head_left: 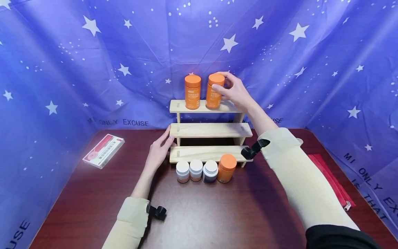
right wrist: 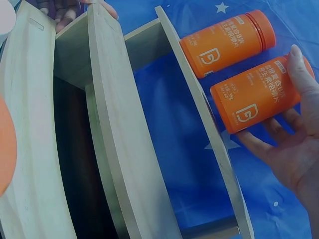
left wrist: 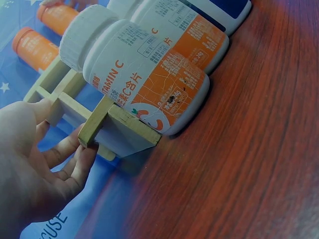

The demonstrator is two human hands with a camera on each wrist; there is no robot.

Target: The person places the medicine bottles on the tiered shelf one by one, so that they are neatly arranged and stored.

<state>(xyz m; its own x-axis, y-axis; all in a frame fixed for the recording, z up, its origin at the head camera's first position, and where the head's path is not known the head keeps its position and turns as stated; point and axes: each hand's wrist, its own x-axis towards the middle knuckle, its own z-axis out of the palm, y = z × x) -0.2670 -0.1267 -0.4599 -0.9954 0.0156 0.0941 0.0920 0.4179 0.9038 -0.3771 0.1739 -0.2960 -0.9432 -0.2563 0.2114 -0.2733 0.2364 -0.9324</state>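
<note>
At the back, my right hand holds an orange pill bottle, thumb on its front near the cap and fingers behind it. The bottle stands at the top board of a three-tier wooden display shelf; in the right wrist view it tilts slightly. Another orange bottle stands left of it on the same board. My left hand grips the left end of the shelf, with curled fingers at the board ends. Before the lowest board stand two white-and-orange vitamin C bottles, a white-and-dark bottle and an orange bottle.
A white-and-red box lies at the left of the dark red wooden table. A red zippered pouch lies at the right, partly behind my right sleeve. Blue star-patterned cloth hangs behind the shelf and on both sides.
</note>
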